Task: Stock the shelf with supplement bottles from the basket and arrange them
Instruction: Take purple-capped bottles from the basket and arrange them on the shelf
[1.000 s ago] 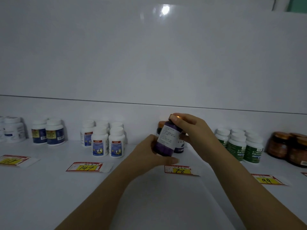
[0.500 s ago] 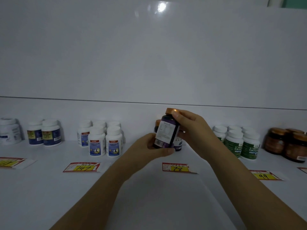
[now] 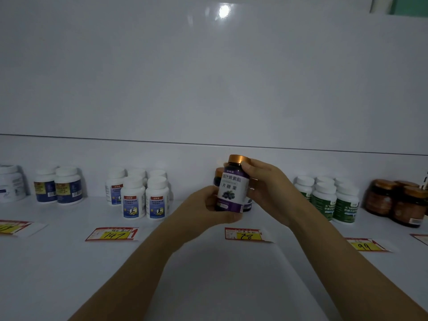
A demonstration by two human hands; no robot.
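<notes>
The white shelf is carrying the "78" price tag. Above that tag, the left hand is curling round the base of the purple-labelled supplement bottle; the right hand is gripping it just under the copper cap, upright.

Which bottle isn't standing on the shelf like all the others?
The purple bottle with the orange cap and berries on its label. The left hand and right hand hold it above the shelf; the rest stand on it.

Left tag 147; middle tag perhaps 78; right tag 99; bottle 片糖果.
</notes>
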